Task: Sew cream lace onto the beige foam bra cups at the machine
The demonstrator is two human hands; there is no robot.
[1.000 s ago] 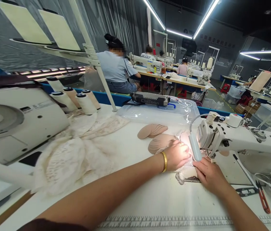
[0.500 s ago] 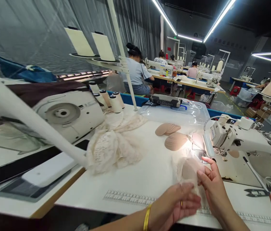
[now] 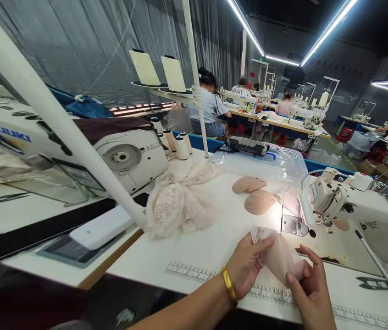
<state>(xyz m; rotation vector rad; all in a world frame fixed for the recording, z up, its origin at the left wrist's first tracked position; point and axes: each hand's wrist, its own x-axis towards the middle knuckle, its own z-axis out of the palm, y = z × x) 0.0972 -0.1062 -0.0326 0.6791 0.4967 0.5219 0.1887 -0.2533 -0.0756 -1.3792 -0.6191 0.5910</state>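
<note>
Both my hands hold a beige padded cup with a lace edge [image 3: 278, 256] just above the white table [image 3: 211, 250], near its front edge. My left hand [image 3: 247, 266], with a gold bangle on the wrist, pinches the cup's left lace corner. My right hand [image 3: 309, 288] grips its lower right side with curled fingers. The cup is in front of the white sewing machine [image 3: 348, 201], whose lamp lights the needle plate [image 3: 292, 225]. Two stacks of beige cups [image 3: 257, 201] lie beyond it.
A heap of cream lace [image 3: 182, 199] lies left of centre, by thread cones [image 3: 180, 145]. A second sewing machine [image 3: 125, 158] and a white post [image 3: 59, 119] stand at the left. Snips [image 3: 374, 282] lie at the right. A clear plastic box [image 3: 263, 162] sits behind. Other people sew at far tables.
My hands pulled the cup away from the needle towards me and lifted it off the table. My view swung left, bringing the left machine and post into sight.
</note>
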